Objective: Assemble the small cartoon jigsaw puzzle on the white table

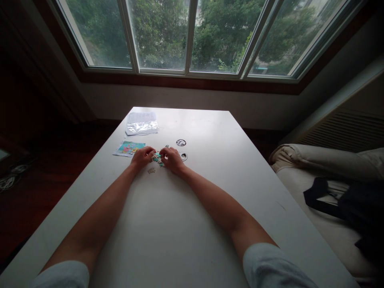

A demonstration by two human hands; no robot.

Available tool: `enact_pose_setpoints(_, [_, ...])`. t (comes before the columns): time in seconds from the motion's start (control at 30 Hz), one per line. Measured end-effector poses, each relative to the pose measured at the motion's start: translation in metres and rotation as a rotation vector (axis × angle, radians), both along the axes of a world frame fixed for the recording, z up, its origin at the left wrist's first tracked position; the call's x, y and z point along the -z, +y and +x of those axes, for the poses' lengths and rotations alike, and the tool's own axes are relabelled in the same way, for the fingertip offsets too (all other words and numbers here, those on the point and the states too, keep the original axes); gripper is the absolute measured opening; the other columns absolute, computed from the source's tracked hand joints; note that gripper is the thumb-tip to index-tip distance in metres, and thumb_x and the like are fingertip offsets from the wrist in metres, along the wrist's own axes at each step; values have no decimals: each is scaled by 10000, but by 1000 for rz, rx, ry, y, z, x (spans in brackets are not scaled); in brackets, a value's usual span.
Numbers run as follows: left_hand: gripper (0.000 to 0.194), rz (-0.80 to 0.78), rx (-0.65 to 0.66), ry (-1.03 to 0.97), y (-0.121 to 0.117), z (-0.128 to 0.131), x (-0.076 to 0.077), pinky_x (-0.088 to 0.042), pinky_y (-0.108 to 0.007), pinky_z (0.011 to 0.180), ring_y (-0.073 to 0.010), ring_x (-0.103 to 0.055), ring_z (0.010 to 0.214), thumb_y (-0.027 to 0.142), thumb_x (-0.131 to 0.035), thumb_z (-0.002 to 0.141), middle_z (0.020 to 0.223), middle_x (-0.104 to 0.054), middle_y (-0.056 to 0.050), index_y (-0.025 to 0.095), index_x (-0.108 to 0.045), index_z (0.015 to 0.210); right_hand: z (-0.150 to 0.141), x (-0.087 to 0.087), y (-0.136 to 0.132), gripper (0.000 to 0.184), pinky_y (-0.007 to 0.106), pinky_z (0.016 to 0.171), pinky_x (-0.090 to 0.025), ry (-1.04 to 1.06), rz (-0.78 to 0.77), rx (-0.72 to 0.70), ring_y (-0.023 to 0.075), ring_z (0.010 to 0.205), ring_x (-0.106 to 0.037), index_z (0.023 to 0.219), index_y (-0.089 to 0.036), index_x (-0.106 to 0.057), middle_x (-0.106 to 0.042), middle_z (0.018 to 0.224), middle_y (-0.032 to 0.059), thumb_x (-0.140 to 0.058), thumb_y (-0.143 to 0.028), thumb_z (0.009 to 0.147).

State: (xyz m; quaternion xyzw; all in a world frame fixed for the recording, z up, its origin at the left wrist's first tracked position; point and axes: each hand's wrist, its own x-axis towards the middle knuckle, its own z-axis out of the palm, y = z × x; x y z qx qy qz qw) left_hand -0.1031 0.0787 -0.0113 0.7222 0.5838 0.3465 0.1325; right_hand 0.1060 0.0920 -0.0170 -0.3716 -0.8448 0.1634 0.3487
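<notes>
A small heap of green, white and brownish jigsaw pieces (157, 157) lies on the white table (168, 208). My left hand (143, 156) is at the heap's left edge, its fingers bent and drawn together. From the right, my right hand (172, 159) curls over the heap with its thumb and fingers closed at the pieces. What either hand pinches is too small to make out. A pale loose piece (151, 170) lies in front of the heap. Partly behind my left hand is a colourful cartoon picture sheet (129, 148).
A clear plastic bag on papers (141, 123) lies at the table's far left. Two round black-and-white discs, a far one (181, 142) and a nearer one (184, 157), are right of the heap. A cream sofa (303, 180) with dark cloth stands along the right; windows are beyond.
</notes>
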Motion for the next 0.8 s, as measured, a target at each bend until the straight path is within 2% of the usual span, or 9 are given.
enact_pose_setpoints(0.17, [305, 9, -74, 5, 2, -3, -1, -472, -271, 709, -185, -654, 763, 397, -501, 910, 881, -765, -20, 225, -751, 943, -3, -3, -7, 182, 338, 916, -366, -96, 46, -114, 212, 1010, -560, 1062, -253, -687, -695, 1026, 35, -603, -167, 925])
enact_pose_setpoints(0.3, [308, 13, -121, 10, 3, -5, 1, -465, -265, 700, -185, -658, 762, 387, -490, 911, 844, -758, -14, 225, -751, 940, -4, -6, -12, 299, 359, 952, -365, -132, 86, -97, 228, 1086, -528, 1210, -281, -648, -659, 1133, 55, -594, -161, 941])
enact_pose_setpoints(0.43, [317, 12, -120, 20, 2, -4, 0, -456, -269, 682, -186, -657, 752, 397, -490, 916, 831, -752, -18, 221, -752, 943, -2, -10, -16, 198, 385, 970, -353, -213, 142, -170, 250, 1127, -490, 1128, -275, -700, -629, 1175, 68, -644, -296, 940])
enact_pose_setpoints(0.53, [326, 0, -130, 29, 1, -3, -1, -461, -275, 696, -193, -656, 770, 407, -485, 917, 849, -756, -24, 220, -751, 939, -2, -16, -22, 254, 409, 980, -339, -270, 170, -253, 265, 1138, -468, 1109, -270, -719, -623, 1192, 77, -676, -428, 916])
enact_pose_setpoints(0.8, [326, -7, -135, 37, 2, -3, -1, -455, -277, 696, -197, -655, 779, 408, -481, 915, 875, -761, -31, 221, -747, 941, -5, -25, -31, 142, 399, 943, -328, -370, 182, -299, 256, 1101, -456, 963, -237, -716, -630, 1133, 79, -601, -321, 957])
